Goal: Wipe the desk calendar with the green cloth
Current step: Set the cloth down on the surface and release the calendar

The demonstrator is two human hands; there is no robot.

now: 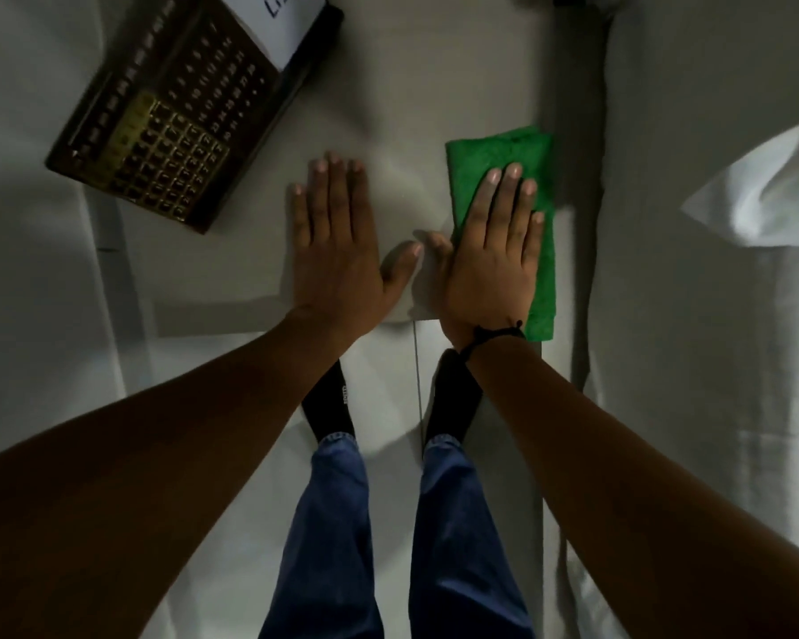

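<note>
Two bare forearms enter from the lower corners, nearest the viewer, and reach forward over a pale table (434, 85); between them, below the table edge, are blue trouser legs (337, 523) and black socks (328, 403) on a light floor. At far left, near the upper corner, the desk calendar (176, 113) lies tilted on the table: a dark, brown-framed board with rows of gold numerals and a gridded lower block, a white card (282, 20) with dark lettering at its upper end. It is well apart from both hands. Left hand (337, 251): palm down, fingers extended and together, thumb spread, flat on the bare table; its grip is open and holds nothing. Right hand (494, 260): also palm down with fingers extended, pressed flat on the folded green cloth (499, 154), which lies near the right edge of the table; the grip is open, not closed around the cloth. A black cord bracelet (492, 336) circles the right wrist. At far right, crumpled white fabric (757, 196).
</note>
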